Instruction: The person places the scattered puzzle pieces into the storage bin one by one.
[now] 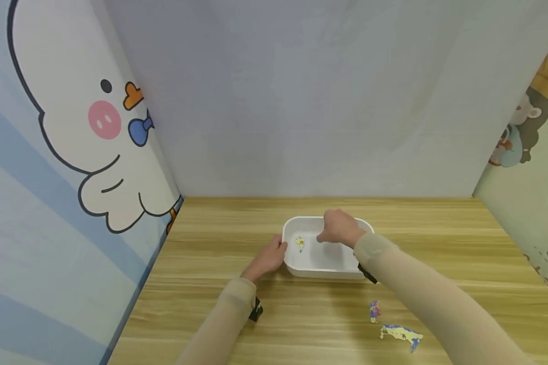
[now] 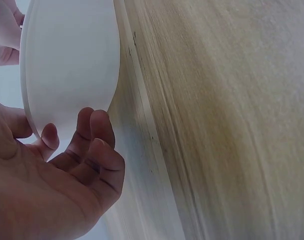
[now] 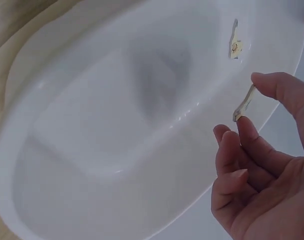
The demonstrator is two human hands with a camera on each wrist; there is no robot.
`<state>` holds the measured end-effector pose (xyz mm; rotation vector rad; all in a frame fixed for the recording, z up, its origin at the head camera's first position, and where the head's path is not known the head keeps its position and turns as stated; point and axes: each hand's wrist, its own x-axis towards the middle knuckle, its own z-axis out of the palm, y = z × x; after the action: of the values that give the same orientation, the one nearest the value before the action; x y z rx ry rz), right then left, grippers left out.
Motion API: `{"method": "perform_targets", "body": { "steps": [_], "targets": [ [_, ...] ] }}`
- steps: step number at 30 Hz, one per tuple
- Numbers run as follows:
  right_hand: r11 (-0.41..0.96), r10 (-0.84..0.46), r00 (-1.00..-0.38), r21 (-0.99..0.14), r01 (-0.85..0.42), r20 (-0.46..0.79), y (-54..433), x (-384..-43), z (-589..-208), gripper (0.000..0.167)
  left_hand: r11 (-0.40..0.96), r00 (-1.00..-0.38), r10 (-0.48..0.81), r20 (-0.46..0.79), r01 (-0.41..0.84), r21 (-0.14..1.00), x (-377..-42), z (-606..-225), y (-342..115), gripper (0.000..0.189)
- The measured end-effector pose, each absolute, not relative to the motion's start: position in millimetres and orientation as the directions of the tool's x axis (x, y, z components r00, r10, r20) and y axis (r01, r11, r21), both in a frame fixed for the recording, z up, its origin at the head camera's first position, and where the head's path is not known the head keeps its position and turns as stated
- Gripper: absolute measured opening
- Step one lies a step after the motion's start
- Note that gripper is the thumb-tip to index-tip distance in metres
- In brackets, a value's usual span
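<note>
A white oblong basin [image 1: 324,274] with rounded corners sits on the wooden table. My left hand [image 1: 268,257] grips its left end, thumb at the rim and fingers curled against the outer wall. Above the basin, my right hand [image 1: 340,228] pinches a small flat cream-coloured piece [image 3: 244,103] between thumb and forefinger; it is seen nearly edge-on in the right wrist view. Inside the basin, near its left end, lies a small irregular yellow piece [image 1: 300,244] with a brownish mark.
In front of the basin, on the table [image 1: 301,324], lie a small blue-and-pink piece [image 1: 374,311] and a longer yellow-and-blue piece [image 1: 399,333], close to my right forearm. A plain pale backdrop [image 1: 319,111] rises behind the table, with printed cartoon panels at both sides.
</note>
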<state>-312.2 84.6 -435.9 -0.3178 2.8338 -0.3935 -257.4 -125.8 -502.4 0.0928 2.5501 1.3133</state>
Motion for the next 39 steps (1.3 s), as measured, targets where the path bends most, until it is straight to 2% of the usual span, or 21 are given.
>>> {"method": "perform_targets", "body": {
  "steps": [4,18,39],
  "targets": [
    [0.948,-0.219,-0.943,-0.282,-0.146,-0.251,76,-312,-441,0.034,0.588,-0.961,0.181,-0.207,-0.063,0.806,-256,-504,-128,0.040],
    [0.961,-0.163,-0.942,-0.265,-0.083,-0.295,54,-313,-449,0.027,0.587,-0.960,0.199,-0.199,-0.046,0.808,-257,-503,-131,0.041],
    [0.954,-0.191,-0.935,-0.281,-0.105,-0.299,36,-317,-448,0.021,0.589,-0.956,0.219,-0.193,-0.028,0.808,-258,-504,-135,0.041]
  ]
}}
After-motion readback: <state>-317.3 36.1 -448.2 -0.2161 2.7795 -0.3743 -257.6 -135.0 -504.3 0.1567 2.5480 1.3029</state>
